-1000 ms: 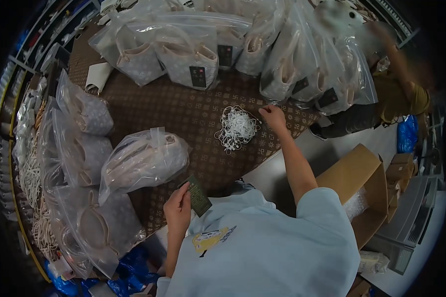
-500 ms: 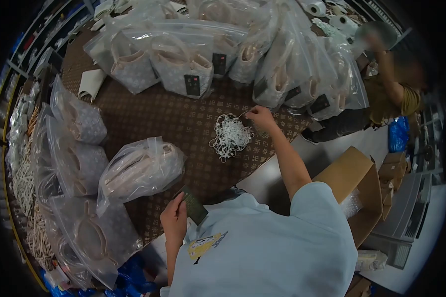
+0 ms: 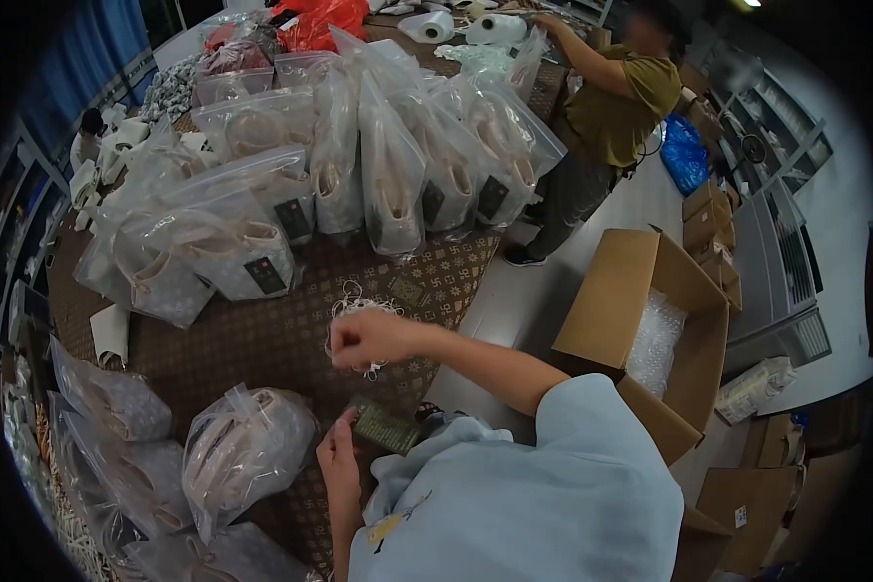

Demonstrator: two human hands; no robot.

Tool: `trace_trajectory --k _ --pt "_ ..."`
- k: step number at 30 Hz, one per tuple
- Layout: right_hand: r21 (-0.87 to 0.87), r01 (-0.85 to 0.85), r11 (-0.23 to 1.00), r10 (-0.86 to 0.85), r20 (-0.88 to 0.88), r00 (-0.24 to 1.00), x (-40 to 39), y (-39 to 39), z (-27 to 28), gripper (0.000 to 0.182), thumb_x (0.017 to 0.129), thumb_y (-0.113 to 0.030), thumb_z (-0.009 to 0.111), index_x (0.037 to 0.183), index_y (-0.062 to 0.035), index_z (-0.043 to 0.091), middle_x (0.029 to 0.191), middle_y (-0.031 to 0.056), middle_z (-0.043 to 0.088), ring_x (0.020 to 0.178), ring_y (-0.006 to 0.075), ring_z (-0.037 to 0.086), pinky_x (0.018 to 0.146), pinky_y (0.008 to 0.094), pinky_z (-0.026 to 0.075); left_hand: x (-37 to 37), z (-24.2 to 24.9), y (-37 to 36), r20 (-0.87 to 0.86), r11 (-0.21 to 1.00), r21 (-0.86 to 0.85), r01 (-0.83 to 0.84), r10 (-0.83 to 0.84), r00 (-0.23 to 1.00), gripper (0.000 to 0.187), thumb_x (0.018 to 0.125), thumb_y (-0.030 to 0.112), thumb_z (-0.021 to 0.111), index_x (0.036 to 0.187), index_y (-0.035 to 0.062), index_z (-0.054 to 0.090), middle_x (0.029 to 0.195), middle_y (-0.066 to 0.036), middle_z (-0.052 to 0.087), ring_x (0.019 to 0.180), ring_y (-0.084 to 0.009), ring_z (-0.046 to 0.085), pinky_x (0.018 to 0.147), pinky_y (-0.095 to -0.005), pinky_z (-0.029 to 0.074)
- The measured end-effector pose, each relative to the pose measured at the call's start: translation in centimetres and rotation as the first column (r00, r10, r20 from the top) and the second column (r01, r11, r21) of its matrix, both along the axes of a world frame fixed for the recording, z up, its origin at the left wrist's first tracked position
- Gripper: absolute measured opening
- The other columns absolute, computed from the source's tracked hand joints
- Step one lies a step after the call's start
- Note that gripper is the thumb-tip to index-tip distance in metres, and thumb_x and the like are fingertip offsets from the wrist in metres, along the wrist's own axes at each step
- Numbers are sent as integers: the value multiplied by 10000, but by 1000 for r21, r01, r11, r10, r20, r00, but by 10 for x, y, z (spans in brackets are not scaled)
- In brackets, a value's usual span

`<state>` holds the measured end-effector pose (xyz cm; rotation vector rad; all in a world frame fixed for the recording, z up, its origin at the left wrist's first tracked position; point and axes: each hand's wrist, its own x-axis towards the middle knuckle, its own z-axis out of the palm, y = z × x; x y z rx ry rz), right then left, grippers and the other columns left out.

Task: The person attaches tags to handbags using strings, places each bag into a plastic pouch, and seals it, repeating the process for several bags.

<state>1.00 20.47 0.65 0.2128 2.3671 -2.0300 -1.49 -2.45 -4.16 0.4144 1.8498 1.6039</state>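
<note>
My left hand (image 3: 338, 444) pinches a dark green printed card (image 3: 386, 429) by its edge, close to my shirt front. Its fingers are closed on the card. Above the patterned brown tablecloth, my right hand (image 3: 364, 339) is closed, in front of a tangled pile of white string (image 3: 351, 294). A white strand shows at its fingers, though the fingertips are blurred and partly hidden. The hand covers much of the pile. A bagged handbag (image 3: 247, 451) lies left of my left hand.
Several pale handbags in clear plastic bags (image 3: 393, 184) stand across the table. More bagged handbags (image 3: 131, 466) line the left side. A co-worker (image 3: 606, 107) stands at the far right. An open cardboard box (image 3: 606, 301) with bubble wrap (image 3: 656, 344) stands at my right.
My right hand has moved from the pile's right edge to in front of it. My left hand still holds the card, now tilted flatter. The view has shifted, showing more of the co-worker.
</note>
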Motion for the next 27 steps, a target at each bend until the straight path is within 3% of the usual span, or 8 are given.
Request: trace_trajectory --k 1,4,11,13,14,16,22,27 --pt "182 -84 980 89 -16 996 9 -17 6 156 761 -177 646 800 -51 564 667 50 604 583 157 587 539 294 455 -2 1 2 226 997 19 -71 65 972 328 903 251 528 1035 -39 603 896 -45 629 738 -109 565 669 -237 446" --pt "559 -226 798 241 48 969 22 -55 -7 204 725 -249 638 824 -77 589 712 73 632 658 260 614 595 367 466 2 10 14 350 960 203 -195 115 930 315 904 278 524 999 -6 623 858 -28 614 719 -71 541 618 -210 426" --pt "386 -388 837 339 189 921 37 -59 -12 217 737 -284 642 833 -92 605 727 62 631 689 254 616 600 379 465 -9 -7 -11 269 919 183 -349 294 917 273 898 233 538 937 -25 620 820 -22 609 709 -82 546 623 -222 437" --pt "458 -282 843 250 131 959 40 -56 -8 240 745 -312 645 837 -92 613 765 51 628 725 237 615 609 368 466 -12 -10 -13 -108 902 214 -375 403 909 241 890 194 547 909 -36 617 798 -45 618 686 -97 544 615 -257 443" --pt "459 -286 841 254 131 958 38 -58 -6 240 745 -312 645 837 -92 613 765 51 628 725 237 615 609 368 466 -10 -10 -14 -107 900 215 -379 407 907 241 890 194 547 909 -36 617 798 -45 618 686 -97 544 615 -257 443" --pt "442 -8 897 53 -90 994 33 -68 -4 255 760 -319 649 851 -80 636 799 56 619 749 213 613 633 328 469 1 8 -12 -482 978 25 -209 195 854 176 874 132 539 853 -31 603 737 -92 602 611 -166 538 575 -298 424" --pt "21 42 999 -39 -135 990 25 -89 -26 198 774 -223 670 861 -46 650 797 64 593 744 155 597 675 261 461 10 20 -13 -734 977 -187 -100 -72 675 71 806 45 538 780 -15 565 699 -165 532 629 -354 524 547 -370 414" --pt "-121 58 991 -73 -128 989 24 -96 -30 157 806 -167 649 877 -27 638 812 29 578 737 101 567 659 245 452 10 27 -9 -767 987 -144 -65 -70 638 65 794 48 546 810 -6 579 733 -163 560 647 -350 543 560 -382 424"
